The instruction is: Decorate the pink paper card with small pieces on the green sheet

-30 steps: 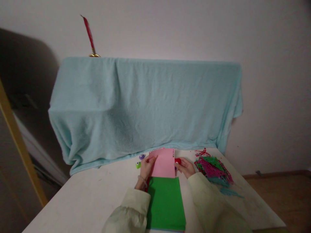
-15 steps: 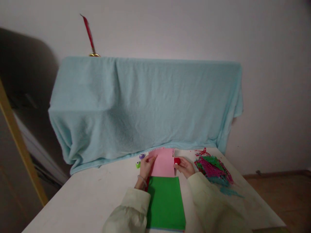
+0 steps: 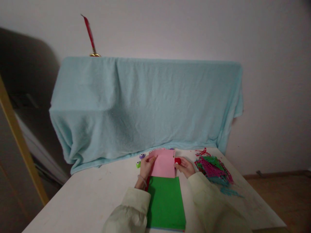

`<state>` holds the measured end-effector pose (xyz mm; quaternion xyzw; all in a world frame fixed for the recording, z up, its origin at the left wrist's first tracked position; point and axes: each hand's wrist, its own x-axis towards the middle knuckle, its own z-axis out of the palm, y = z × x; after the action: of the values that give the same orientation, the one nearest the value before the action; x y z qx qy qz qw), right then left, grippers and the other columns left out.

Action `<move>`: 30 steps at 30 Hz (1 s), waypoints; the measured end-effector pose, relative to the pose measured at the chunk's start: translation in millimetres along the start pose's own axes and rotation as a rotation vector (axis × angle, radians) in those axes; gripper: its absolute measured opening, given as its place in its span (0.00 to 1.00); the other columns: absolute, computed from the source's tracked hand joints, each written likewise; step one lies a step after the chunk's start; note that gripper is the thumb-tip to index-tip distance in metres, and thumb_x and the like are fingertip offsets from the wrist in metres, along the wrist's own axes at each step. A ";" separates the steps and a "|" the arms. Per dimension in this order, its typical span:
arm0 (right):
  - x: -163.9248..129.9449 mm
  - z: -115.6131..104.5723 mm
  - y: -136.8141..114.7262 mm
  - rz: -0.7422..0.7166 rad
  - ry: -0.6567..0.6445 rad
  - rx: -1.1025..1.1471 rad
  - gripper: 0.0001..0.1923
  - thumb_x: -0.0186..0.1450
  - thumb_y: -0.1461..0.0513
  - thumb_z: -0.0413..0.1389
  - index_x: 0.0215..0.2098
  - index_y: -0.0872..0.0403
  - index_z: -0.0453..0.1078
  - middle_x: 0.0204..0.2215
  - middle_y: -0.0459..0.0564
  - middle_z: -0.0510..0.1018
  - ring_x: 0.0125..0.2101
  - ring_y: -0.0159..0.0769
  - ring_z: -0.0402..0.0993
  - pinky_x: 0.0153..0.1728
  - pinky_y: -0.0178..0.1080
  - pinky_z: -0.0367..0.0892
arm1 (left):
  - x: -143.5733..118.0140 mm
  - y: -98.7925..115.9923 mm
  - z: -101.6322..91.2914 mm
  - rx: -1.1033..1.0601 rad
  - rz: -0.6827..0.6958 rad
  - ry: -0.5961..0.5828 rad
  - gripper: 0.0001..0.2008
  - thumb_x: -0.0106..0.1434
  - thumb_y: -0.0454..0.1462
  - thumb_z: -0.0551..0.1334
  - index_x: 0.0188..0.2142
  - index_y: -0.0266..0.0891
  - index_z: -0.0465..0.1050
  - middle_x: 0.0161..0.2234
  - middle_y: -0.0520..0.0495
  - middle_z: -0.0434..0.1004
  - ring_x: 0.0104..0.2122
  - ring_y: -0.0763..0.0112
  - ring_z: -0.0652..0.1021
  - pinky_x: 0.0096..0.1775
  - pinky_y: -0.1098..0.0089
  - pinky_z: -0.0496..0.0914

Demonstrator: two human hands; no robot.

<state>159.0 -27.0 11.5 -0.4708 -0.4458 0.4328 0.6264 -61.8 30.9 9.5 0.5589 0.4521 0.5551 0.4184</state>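
Two hands at work on one pink sheet (image 3: 163, 166), far end of the green paper stack (image 3: 166, 202), middle of the white bench (image 3: 85, 197).

Item: pink sheet. Thin craft paper, light and floppy by my judgement; it would crease or tear easily, so it is best taken by the side edges, flat between thumb and fingers. Colour pale pink, upright rectangle, with a row of small punched holes along its far edge and down the far right corner.

Left hand (image 3: 145, 168): fingers closed on the sheet's left edge, thumb on top. Right hand (image 3: 186, 166): clasped around a small red punch (image 3: 177, 160) set against the sheet's right edge.

Also present: two small punches, one purple (image 3: 142, 156) and one green (image 3: 138, 164), just left of my left hand; a heap of punched scraps (image 3: 212, 168) in pink, green and blue, to the right; a pale blue blanket (image 3: 145, 103) draped over something bulky at the far side.
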 end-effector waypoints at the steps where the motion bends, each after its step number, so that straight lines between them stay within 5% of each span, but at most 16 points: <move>1: 0.0 0.1 0.0 0.002 0.002 0.000 0.27 0.42 0.53 0.68 0.37 0.56 0.72 0.35 0.54 0.79 0.35 0.44 0.75 0.28 0.37 0.68 | -0.2 0.6 0.2 -0.001 0.003 0.000 0.19 0.51 0.48 0.65 0.34 0.35 0.79 0.32 0.46 0.80 0.31 0.67 0.76 0.33 0.72 0.67; 16: 0.2 0.7 3.2 0.007 0.006 0.011 0.26 0.44 0.53 0.67 0.38 0.56 0.71 0.32 0.53 0.79 0.29 0.39 0.74 0.22 0.35 0.66 | -2.3 7.1 0.0 -0.002 0.006 -0.030 0.18 0.51 0.48 0.65 0.31 0.34 0.78 0.26 0.48 0.77 0.28 0.68 0.74 0.31 0.72 0.67; 24: 0.6 -1.9 1.4 -0.029 -0.030 -0.018 0.27 0.43 0.55 0.68 0.39 0.54 0.71 0.37 0.53 0.79 0.37 0.43 0.75 0.37 0.40 0.69 | -1.6 7.5 0.0 0.011 -0.020 0.030 0.20 0.49 0.50 0.65 0.31 0.34 0.79 0.26 0.47 0.78 0.28 0.68 0.74 0.30 0.73 0.66; 30: -1.2 -0.5 -2.6 -0.035 -0.045 -0.015 0.29 0.40 0.53 0.69 0.38 0.54 0.72 0.36 0.52 0.79 0.37 0.44 0.75 0.39 0.42 0.68 | -3.2 10.4 0.6 0.006 0.000 0.034 0.21 0.50 0.50 0.65 0.33 0.34 0.79 0.29 0.46 0.79 0.29 0.67 0.75 0.31 0.72 0.67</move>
<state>159.5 -28.7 13.9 -0.4579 -0.4711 0.4289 0.6200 -60.7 25.3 18.8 0.5506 0.4606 0.5632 0.4092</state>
